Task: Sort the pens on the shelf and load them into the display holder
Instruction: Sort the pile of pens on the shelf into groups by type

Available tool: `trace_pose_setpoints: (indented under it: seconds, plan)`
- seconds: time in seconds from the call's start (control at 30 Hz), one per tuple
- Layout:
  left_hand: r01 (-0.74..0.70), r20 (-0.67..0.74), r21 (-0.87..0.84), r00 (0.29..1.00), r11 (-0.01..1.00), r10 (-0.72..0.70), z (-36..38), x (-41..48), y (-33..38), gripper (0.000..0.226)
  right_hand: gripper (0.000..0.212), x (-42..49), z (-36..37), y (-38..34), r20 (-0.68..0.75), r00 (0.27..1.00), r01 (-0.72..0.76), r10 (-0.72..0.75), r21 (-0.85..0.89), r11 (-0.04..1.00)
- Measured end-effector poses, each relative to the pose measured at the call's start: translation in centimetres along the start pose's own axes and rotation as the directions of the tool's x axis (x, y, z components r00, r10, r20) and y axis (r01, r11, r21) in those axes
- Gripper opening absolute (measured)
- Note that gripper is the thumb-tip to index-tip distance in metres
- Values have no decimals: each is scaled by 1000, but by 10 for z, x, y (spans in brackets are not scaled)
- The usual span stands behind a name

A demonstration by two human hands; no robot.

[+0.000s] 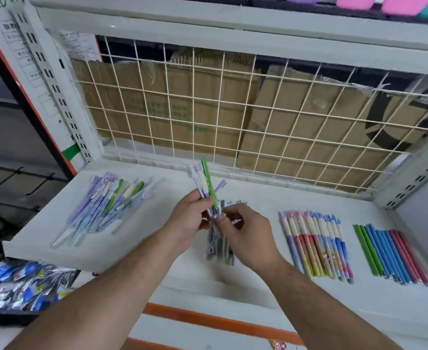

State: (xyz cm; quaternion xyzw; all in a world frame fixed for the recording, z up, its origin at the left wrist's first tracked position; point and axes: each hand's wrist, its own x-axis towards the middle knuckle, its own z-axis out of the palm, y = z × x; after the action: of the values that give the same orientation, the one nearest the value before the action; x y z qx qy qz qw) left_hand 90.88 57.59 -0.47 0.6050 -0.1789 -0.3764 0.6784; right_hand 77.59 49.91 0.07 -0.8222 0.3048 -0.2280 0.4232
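Several pens (208,185) in left hand (191,217)

Pens on the shelf (283,198): four groups lying, one bunch in hand.
My left hand (190,218) grips a small bunch (207,188) of green, white and lilac pens, fanned upright; my right hand (248,238) pinches its lower ends. A loose purple-green heap (106,205) lies at left. Grey pens (219,246) lie beneath my hands. A pastel patterned row (316,246) and a green-blue-pink row (392,253) lie side by side at right.
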Motion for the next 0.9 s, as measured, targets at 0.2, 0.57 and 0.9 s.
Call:
trace_pose_setpoints:
  seconds: [0.2,0.57,0.9]
  plan:
    - [-21,279,104,960,994,-9,34,10,-13,36,9,0,-22,3,-163,977,-116,141,151,982]
    - [-136,427,337,904,932,-23,106,14,-33,18,16,-7,-78,40,-262,903,-248,340,329,911]
    - [-55,304,261,952,964,-28,171,11,-48,22,12,-16,-158,117,-393,823,-408,411,97,908]
